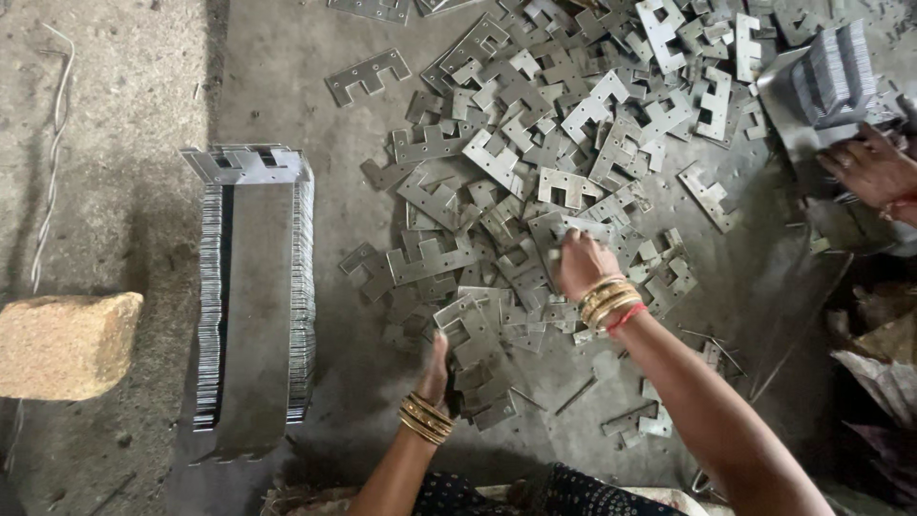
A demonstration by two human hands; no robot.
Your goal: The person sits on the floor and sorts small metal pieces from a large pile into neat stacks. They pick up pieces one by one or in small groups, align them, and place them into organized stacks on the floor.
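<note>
Left hand closed around a small batch of flat grey stamped-steel hinge plates, held on edge low in the frame, just above the grey concrete floor. Gold bangles on that wrist.

Right hand fingers pinched down on a single grey notched plate at the middle of the loose heap of identical punched metal plates; heap spreads across the floor from centre to top right. Gold bangles and a red thread on that wrist.

Left of the heap, well apart: long neat row of the same plates stacked on edge, a few laid flat at its far end. Further left, a rough tan stone block on the floor.

Far right edge: another person's hand resting on a second stacked bundle of plates.
</note>
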